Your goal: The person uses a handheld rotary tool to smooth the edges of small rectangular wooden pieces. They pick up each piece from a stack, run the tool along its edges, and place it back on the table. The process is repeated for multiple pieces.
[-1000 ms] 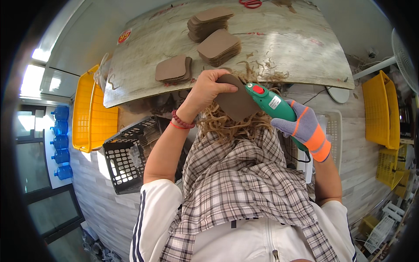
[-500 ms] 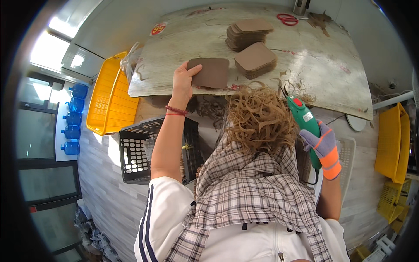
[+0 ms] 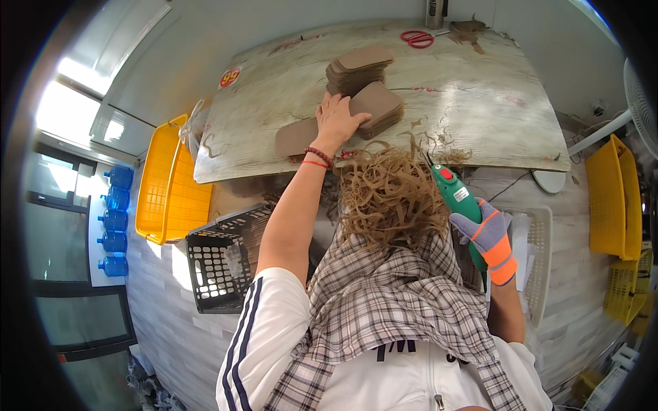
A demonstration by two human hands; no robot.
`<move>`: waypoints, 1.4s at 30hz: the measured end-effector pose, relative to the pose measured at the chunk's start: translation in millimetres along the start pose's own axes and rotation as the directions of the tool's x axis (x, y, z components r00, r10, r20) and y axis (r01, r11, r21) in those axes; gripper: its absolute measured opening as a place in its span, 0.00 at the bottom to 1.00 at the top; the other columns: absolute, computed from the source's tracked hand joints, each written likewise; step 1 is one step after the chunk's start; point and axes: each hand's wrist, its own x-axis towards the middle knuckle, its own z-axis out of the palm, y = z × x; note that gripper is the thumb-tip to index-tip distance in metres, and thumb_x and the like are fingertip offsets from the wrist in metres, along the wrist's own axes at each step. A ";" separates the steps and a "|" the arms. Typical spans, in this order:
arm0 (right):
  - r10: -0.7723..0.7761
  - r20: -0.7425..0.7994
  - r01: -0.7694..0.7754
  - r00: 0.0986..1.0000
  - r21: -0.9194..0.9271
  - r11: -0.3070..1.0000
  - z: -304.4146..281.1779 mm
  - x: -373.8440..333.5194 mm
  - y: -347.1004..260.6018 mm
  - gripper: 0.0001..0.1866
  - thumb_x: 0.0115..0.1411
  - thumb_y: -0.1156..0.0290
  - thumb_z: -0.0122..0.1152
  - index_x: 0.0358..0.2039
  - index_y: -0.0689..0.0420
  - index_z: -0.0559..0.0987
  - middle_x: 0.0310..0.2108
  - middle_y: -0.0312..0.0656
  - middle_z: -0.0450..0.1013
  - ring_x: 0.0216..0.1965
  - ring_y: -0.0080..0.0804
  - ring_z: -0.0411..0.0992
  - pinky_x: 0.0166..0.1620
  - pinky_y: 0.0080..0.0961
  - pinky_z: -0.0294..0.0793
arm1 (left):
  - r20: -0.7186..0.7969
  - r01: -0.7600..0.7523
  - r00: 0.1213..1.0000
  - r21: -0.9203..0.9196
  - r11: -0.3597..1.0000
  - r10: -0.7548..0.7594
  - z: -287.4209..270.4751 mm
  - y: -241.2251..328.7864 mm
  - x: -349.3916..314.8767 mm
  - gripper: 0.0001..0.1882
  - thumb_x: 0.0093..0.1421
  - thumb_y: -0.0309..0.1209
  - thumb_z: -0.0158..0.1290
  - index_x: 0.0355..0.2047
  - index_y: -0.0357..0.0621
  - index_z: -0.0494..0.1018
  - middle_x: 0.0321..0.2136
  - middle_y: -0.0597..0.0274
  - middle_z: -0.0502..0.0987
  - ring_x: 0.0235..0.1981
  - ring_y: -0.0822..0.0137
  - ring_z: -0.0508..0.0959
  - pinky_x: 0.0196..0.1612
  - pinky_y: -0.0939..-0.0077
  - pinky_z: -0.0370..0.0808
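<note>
My bare left hand reaches over the table with its fingers apart, its thumb at the near edge of a stack of brown rounded-corner pads. Its fingertips come close to a second, taller brown stack just behind. A single brown pad lies flat on the table, partly under my wrist. My right hand, in a grey and orange glove, is closed round a green hand-held electric tool with a red button and a thin tip pointing up. A heap of curly brown trimmings rests on my checked apron.
The worn pale table bears red-handled scissors and brown scraps at the back. Beside it are a yellow basket, a black crate at left, and a white basket at right. A thin cord runs near the right table edge.
My left hand has let go of the brown pad, which now lies on the table, and has moved right to the stacks. My right hand still grips the green tool.
</note>
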 end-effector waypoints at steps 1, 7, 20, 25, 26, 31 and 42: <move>0.008 -0.011 -0.007 1.000 0.042 0.999 0.8 -2.9 1.1 0.25 0.51 0.65 0.70 0.45 0.65 0.73 0.23 0.36 0.73 0.18 0.19 0.69 0.22 0.18 0.69 | 0.043 0.013 0.999 0.004 1.000 -0.013 3.0 2.8 -0.5 0.39 0.50 0.48 0.61 0.58 0.41 0.65 0.60 0.47 0.61 0.67 0.48 0.48 0.66 0.51 0.45; 0.041 -0.026 -0.039 0.999 0.076 0.996 -3.4 -13.6 -10.0 0.25 0.51 0.65 0.70 0.45 0.65 0.73 0.23 0.36 0.73 0.18 0.19 0.69 0.22 0.17 0.69 | -0.326 -0.131 0.941 -0.112 0.985 0.088 1.9 23.6 -8.1 0.24 0.44 0.35 0.67 0.37 0.39 0.68 0.53 0.52 0.68 0.63 0.51 0.56 0.62 0.51 0.53; -0.064 -0.108 0.078 0.992 0.130 0.989 0.2 -4.9 -19.7 0.22 0.52 0.64 0.70 0.42 0.64 0.74 0.24 0.35 0.73 0.18 0.17 0.69 0.21 0.16 0.68 | 0.066 -0.072 0.934 -0.928 -0.365 -0.352 -22.0 108.9 -60.1 0.12 0.58 0.19 0.55 0.41 0.40 0.67 0.43 0.58 0.74 0.44 0.66 0.74 0.47 0.72 0.74; -0.064 -0.122 0.088 0.990 0.202 0.976 7.9 -7.4 -32.4 0.21 0.52 0.65 0.70 0.42 0.64 0.74 0.24 0.34 0.73 0.18 0.16 0.69 0.21 0.15 0.68 | 0.225 -0.003 0.947 -0.706 -0.708 -0.229 -4.7 131.8 -74.4 0.20 0.57 0.15 0.53 0.49 0.40 0.67 0.47 0.58 0.73 0.49 0.59 0.74 0.54 0.59 0.72; -0.061 -0.130 0.089 0.990 0.219 0.972 7.7 -7.5 -33.3 0.22 0.52 0.63 0.71 0.41 0.64 0.74 0.23 0.34 0.73 0.19 0.16 0.69 0.22 0.15 0.68 | 0.220 0.001 0.953 -0.693 -0.721 -0.210 -3.7 135.7 -75.3 0.20 0.57 0.15 0.53 0.49 0.40 0.67 0.47 0.58 0.73 0.49 0.59 0.74 0.55 0.59 0.72; -0.042 -0.152 0.083 0.987 0.275 0.958 7.1 -13.8 -37.2 0.22 0.50 0.62 0.72 0.39 0.63 0.76 0.20 0.33 0.72 0.19 0.14 0.67 0.22 0.15 0.67 | 0.249 0.020 0.951 -0.634 -0.773 -0.181 2.9 147.4 -81.5 0.20 0.57 0.15 0.53 0.50 0.41 0.66 0.47 0.59 0.73 0.49 0.59 0.74 0.55 0.60 0.72; -0.045 -0.228 0.102 0.973 0.244 0.964 -0.5 -14.9 -40.3 0.21 0.50 0.61 0.73 0.37 0.62 0.76 0.20 0.32 0.72 0.19 0.13 0.66 0.23 0.14 0.66 | 0.303 0.097 0.936 -0.709 -0.699 -0.177 10.9 170.0 -102.4 0.22 0.58 0.13 0.50 0.52 0.41 0.62 0.49 0.56 0.71 0.50 0.57 0.73 0.55 0.61 0.74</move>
